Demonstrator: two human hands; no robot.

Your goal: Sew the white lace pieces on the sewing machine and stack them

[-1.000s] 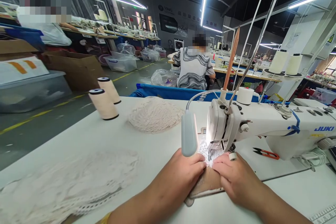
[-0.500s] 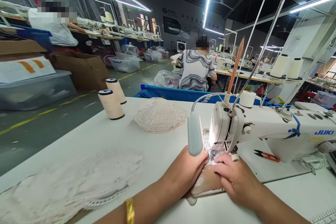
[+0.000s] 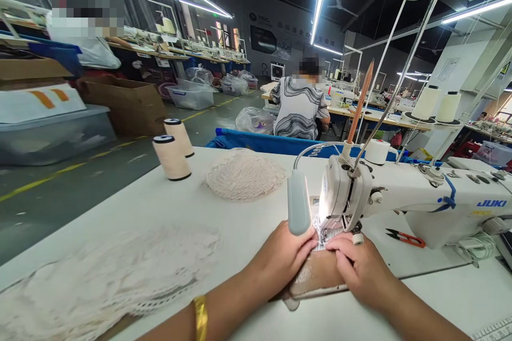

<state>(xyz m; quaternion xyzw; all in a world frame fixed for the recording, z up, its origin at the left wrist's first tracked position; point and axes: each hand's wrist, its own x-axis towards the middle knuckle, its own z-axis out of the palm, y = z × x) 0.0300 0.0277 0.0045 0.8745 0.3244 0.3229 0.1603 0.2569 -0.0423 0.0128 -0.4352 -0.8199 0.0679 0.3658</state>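
Observation:
My left hand (image 3: 282,258) and my right hand (image 3: 360,272) rest side by side on a tan fabric piece (image 3: 318,277) with white lace (image 3: 326,234) at its far edge. Both hands have their fingers curled down and pressed onto the fabric, pinning it just in front of the presser foot of the white JUKI sewing machine (image 3: 420,202). The grey lamp head (image 3: 298,209) hangs just above my left hand. A gold bangle (image 3: 200,317) sits on my left wrist.
Two cream thread cones (image 3: 172,157) stand at the table's far left. Lace lies in one heap (image 3: 244,176) behind the machine and another (image 3: 108,277) at the near left. Red-handled snips (image 3: 406,237) lie right of the needle. A person (image 3: 300,104) sits at the bench ahead.
The fabric piece has slid a little further under the presser foot, and both hands have moved forward with it. My left forearm has come further into view, showing the bangle.

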